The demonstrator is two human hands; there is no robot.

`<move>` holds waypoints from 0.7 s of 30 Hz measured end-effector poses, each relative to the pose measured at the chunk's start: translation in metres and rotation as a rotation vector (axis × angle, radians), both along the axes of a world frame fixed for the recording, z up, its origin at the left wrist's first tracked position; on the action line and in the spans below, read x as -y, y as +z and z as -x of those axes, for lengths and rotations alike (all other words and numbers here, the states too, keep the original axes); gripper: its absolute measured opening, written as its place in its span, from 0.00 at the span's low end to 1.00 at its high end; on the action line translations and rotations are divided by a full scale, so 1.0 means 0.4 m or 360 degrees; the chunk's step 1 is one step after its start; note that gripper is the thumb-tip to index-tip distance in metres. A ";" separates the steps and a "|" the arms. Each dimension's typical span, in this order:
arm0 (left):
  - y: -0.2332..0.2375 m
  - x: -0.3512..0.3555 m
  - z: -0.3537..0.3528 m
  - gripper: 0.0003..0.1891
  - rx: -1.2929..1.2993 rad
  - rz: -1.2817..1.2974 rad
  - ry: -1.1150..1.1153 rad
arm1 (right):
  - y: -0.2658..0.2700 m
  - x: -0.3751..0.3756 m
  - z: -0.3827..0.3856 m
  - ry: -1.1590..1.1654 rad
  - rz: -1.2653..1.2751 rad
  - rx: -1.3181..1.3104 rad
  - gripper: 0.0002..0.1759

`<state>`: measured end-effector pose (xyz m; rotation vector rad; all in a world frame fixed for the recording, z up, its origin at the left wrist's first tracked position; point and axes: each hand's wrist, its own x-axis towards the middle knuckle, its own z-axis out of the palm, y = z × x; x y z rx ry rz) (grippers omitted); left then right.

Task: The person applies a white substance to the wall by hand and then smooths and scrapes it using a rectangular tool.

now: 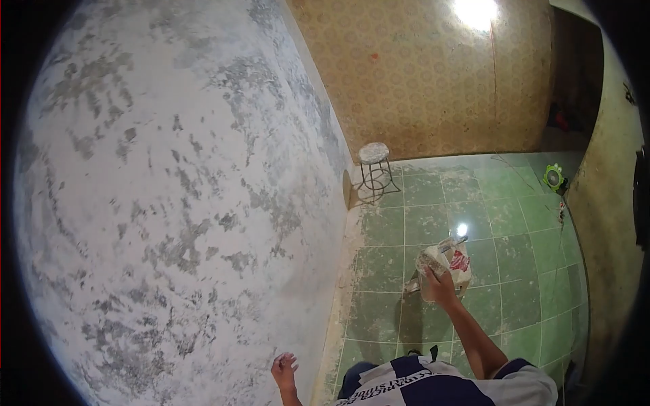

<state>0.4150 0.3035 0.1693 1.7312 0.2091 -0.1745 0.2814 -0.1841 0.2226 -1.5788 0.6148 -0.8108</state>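
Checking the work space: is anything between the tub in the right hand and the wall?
Nothing visible. Only bare floor tiles lie between the tub and the wall; the stool stands away in the corner.

Left hand (284, 371): is hanging low near the bottom edge of the view, fingers loosely spreading and slightly bending, palm open.
Left wrist: is showing only just above that edge.
Right arm: is stretching forward and downward, forearm bare, elbow almost straight.
Right hand (440, 284): is closing in a grip, back of the hand facing up.
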 end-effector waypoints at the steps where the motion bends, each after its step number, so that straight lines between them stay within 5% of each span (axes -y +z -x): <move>1: -0.003 0.023 -0.035 0.16 -0.0023 -0.0014 -0.0005 | -0.014 0.029 -0.016 -0.0044 -0.0085 0.0053 0.17; 12: -0.127 0.369 -0.543 0.16 -0.0274 -0.0171 -0.0222 | -0.111 0.374 -0.377 -0.0127 -0.0172 -0.0205 0.19; 16: -0.159 0.593 -0.836 0.17 -0.0330 -0.0242 -0.0448 | -0.071 0.503 -0.539 -0.0312 -0.0086 0.0003 0.18; 21: -0.118 0.909 -1.188 0.15 -0.0082 -0.0226 -0.0768 | -0.019 0.657 -0.625 -0.0463 -0.0054 -0.0212 0.19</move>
